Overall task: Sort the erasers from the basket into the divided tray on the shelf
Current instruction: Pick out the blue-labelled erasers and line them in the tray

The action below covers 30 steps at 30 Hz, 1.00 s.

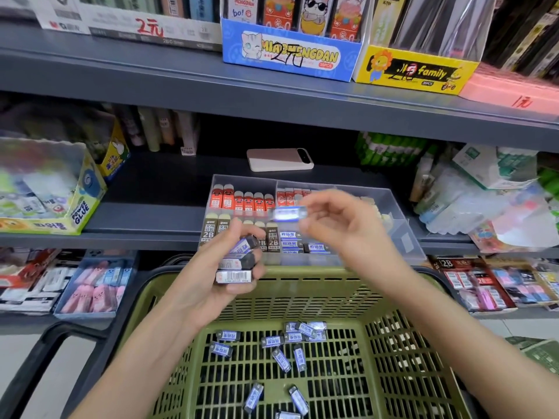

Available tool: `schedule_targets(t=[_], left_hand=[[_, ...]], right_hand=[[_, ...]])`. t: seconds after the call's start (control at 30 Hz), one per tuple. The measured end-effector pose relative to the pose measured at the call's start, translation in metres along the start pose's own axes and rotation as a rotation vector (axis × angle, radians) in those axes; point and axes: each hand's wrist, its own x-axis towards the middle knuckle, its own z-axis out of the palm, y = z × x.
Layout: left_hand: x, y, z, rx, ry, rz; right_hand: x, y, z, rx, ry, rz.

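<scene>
Fingers of the right hand are pinching one blue-sleeved eraser by its end, holding it level just above the divided tray on the shelf; motion is blurring it. The left hand is gripping a stack of three more, hovering between the tray and the green basket (its far rim sitting just under the shelf edge).

By my reading, the sorting is running well short of halfway. About four blue ones are lying in the tray's front middle compartment, while roughly thirteen loose erasers are waiting on the basket floor (several are overlapping in a cluster, so that count is approximate). Six red-sleeved erasers are standing in the back-left compartment, with at least three more in the next one. Brown 2B erasers are filling the front-left compartment, at least four showing, the left hand hiding others. Contents further right are looking too blurred to count.
</scene>
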Motion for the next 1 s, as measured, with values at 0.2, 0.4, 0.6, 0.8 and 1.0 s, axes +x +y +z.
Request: schedule_targets(t=[0.2,0.4,0.6,0.8,1.0], left_hand=[[0.001,0.005,-0.003,0.003,0.035,0.028],[0.0,0.004,-0.003,0.009,0.023,0.01],[-0.001,0.004,-0.003,0.013,0.005,0.016],[-0.001,0.004,-0.004,0.024,0.0,0.017],[0.001,0.001,-0.006,0.045,-0.018,0.022]], right_hand=[[0.025,0.034,-0.043,-0.384,0.067,0.242],[0.026,0.062,-0.032,-0.891,0.088,0.12],[0.028,0.065,-0.026,-1.047,0.157,0.081],[0.031,0.07,-0.03,-1.459,-0.046,0.1],[0.032,0.071,-0.034,-1.419,-0.062,0.015]])
